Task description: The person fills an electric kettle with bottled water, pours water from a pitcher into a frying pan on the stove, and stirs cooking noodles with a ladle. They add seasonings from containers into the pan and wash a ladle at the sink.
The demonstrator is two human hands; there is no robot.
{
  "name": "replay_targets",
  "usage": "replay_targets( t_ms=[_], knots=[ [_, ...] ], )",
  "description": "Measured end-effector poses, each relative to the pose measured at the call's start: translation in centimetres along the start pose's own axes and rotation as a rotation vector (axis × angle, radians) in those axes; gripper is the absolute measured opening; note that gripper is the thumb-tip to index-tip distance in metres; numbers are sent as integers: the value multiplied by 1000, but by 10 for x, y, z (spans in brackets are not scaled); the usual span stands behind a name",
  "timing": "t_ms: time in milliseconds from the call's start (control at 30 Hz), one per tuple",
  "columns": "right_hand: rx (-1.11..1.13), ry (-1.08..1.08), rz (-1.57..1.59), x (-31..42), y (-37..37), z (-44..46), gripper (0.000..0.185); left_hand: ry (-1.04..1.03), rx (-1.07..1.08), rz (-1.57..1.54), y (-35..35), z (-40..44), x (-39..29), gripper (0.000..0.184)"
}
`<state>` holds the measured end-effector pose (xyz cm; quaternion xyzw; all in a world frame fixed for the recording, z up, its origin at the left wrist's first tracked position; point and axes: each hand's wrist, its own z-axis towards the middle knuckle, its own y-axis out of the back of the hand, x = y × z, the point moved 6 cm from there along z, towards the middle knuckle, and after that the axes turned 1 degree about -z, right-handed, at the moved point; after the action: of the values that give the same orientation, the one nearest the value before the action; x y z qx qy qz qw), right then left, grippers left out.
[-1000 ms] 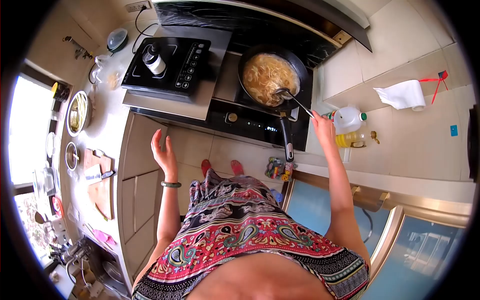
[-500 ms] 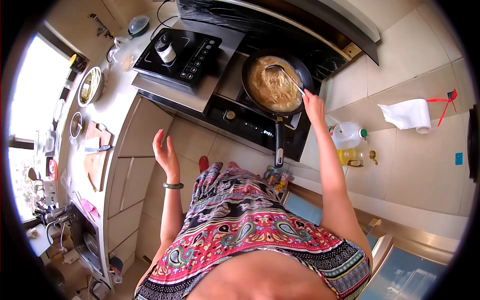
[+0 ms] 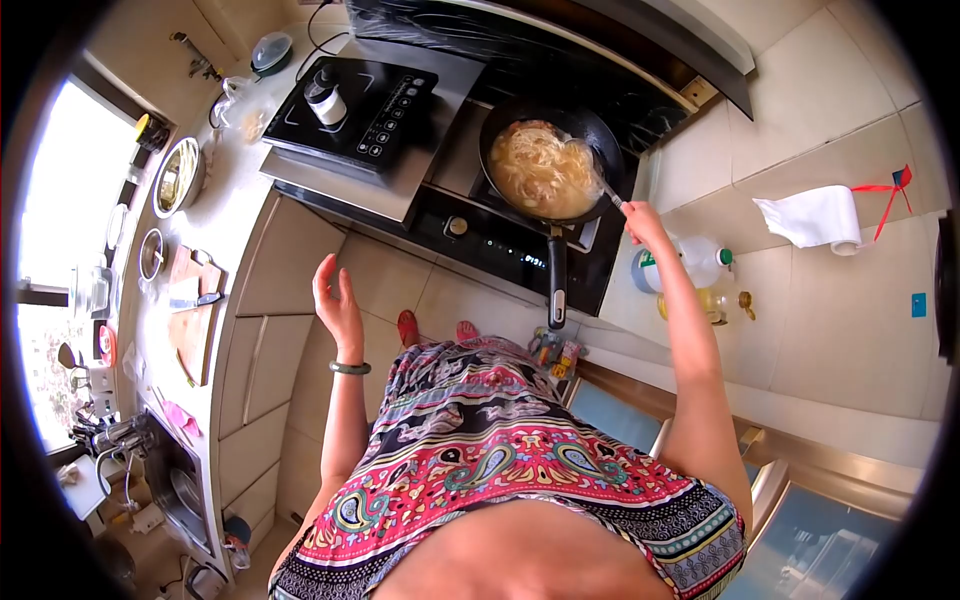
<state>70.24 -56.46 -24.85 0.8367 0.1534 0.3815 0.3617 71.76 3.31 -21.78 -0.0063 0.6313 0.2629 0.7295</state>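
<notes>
Right hand (image 3: 645, 224): grip clamped on utensil (image 3: 611, 193) | Utensil: slants into pan (image 3: 594, 128) of noodles (image 3: 543, 168) | Left hand (image 3: 338, 306): grip apart

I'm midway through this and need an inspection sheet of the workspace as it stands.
Surface: black stovetop; too small to tell whether anything has splashed on it.
Work in hand: frying pan holds noodles in liquid; handle points toward the person.
Left hand: empty, raised, fingers spread.
Right hand: grips a utensil; its far end is hidden.
Clutter: jar on the portable cooktop; knife on the cutting board; bowl and plastic bag on the counter.
Cables: black cable behind the portable cooktop, away from the pan.
Surroundings: bottles right of the stovetop; window at left.
</notes>
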Motion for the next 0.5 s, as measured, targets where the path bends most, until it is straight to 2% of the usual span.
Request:
replay_targets(
  t_ms=[33, 100, 300, 433, 500],
  knots=[
    [-3, -6, 2, 0, 0, -5, 34, 1, 17, -4, -2, 1, -1, 28],
    [152, -114, 198, 3, -10, -20, 32, -10, 34, -25, -4, 6, -1, 28],
    [326, -204, 290, 26, -25, -43, 32, -18, 53, -64, -2, 19, -3, 27],
    [325, -179, 288, 43, -24, -50, 32, -3, 54, -51, 5, 27, 0, 28],
    [209, -89, 187, 57, -16, -47, 34, -2, 48, -57, 8, 29, 5, 28]
  ],
)
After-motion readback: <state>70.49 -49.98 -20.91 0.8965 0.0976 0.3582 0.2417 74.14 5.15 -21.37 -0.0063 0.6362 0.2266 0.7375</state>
